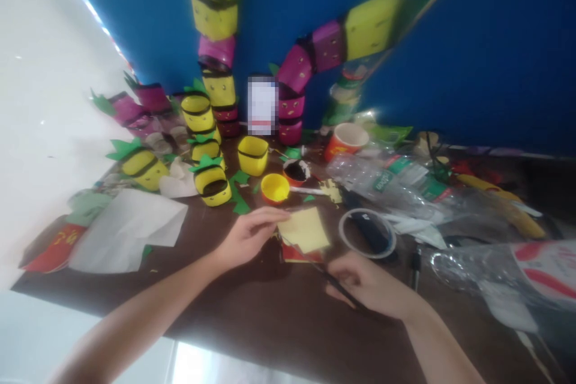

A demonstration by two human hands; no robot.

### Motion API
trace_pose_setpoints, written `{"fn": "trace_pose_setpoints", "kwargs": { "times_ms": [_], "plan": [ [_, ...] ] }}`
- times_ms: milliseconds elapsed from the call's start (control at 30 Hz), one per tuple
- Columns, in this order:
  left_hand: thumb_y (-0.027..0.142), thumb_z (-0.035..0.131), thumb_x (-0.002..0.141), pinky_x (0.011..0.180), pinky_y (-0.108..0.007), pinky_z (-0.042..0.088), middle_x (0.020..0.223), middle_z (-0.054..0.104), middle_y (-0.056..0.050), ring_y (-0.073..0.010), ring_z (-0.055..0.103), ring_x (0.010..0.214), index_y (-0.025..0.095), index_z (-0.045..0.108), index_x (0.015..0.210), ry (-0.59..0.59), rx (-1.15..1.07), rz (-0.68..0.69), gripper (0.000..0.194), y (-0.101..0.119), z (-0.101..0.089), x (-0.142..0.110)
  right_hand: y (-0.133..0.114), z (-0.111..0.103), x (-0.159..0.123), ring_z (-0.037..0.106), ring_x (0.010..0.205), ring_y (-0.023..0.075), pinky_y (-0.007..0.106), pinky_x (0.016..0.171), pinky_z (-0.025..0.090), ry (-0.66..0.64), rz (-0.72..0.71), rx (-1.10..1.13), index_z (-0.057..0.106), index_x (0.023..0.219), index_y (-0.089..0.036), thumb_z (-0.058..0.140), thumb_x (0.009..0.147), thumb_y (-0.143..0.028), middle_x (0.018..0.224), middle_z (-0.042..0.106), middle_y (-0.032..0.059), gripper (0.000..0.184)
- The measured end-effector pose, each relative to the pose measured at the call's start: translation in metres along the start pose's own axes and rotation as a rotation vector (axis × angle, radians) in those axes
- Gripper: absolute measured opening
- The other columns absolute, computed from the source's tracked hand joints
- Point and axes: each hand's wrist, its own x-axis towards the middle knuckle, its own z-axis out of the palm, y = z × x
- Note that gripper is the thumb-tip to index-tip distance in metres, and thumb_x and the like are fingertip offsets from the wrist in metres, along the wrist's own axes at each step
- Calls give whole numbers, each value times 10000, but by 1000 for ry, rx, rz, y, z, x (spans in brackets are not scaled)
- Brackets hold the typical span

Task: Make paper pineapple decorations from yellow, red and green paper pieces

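My left hand [252,234] pinches the upper left corner of a pale yellow square of paper [306,230]. In my closed right hand [364,282] is a slim tool with a dark handle [339,288]. Its thin front end points to the paper's lower left edge; blur hides its exact kind. Below the paper, partly covered, lies a red and yellow piece [303,255] on the brown table. Just beyond the paper stands a small cup, yellow inside [275,186]. A clear plastic ring [344,231] lies near my right hand.
Yellow pots with faces [213,186] and an open yellow pot [252,156] stand behind. White paper [130,231] lies left. Clear plastic bottles [373,177], a marker [416,267] and a red-orange paper cup [346,141] are on the right. Green scraps [240,204] are scattered.
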Motion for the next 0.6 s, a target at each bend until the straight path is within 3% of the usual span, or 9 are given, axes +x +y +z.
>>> {"fn": "trace_pose_setpoints", "kwargs": {
  "times_ms": [600],
  "plan": [
    [264,489,863,952,-321,408,1156,585,-91,-199,529,1090,200,631,1073,-74,-191,-123,261,-1,1,1,-2,2,1,379,445,65,188,431,268,11,-4,-12,489,532,-137,567,720,-503,469,423,-39,418]
  ]
}}
